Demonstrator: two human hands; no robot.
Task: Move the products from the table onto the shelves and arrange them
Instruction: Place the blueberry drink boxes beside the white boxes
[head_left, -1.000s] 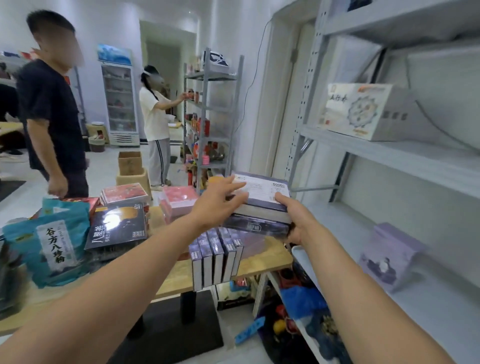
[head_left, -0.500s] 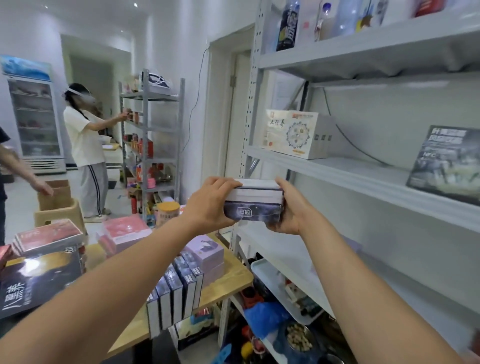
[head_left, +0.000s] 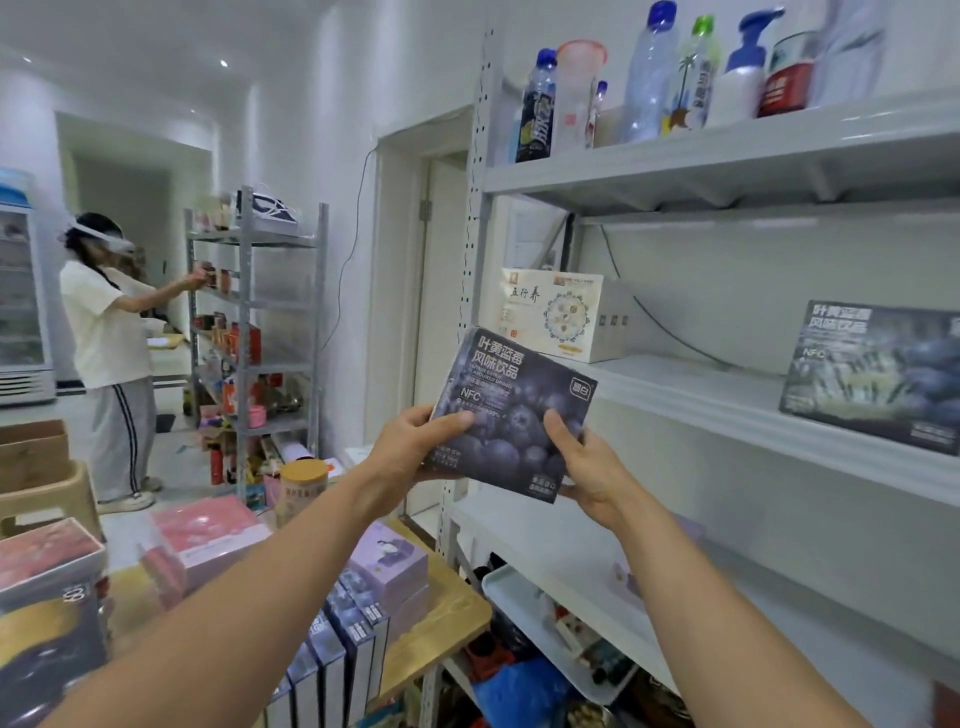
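1. A grey metal shelf unit (head_left: 727, 395) stands beside a wooden table (head_left: 441, 618) of boxed products.
2. The left hand (head_left: 415, 447) and right hand (head_left: 587, 467) clamp a blueberry drink box (head_left: 511, 410), fingers closed on its lower edges.
3. It is held face-out in the air before the middle shelf, likely to match the displayed box (head_left: 878, 374).

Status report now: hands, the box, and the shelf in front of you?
Both hands, left and right, grip the blueberry drink box, face toward camera. Held in the air before the middle shelf. Gap between white box and matching box is open.
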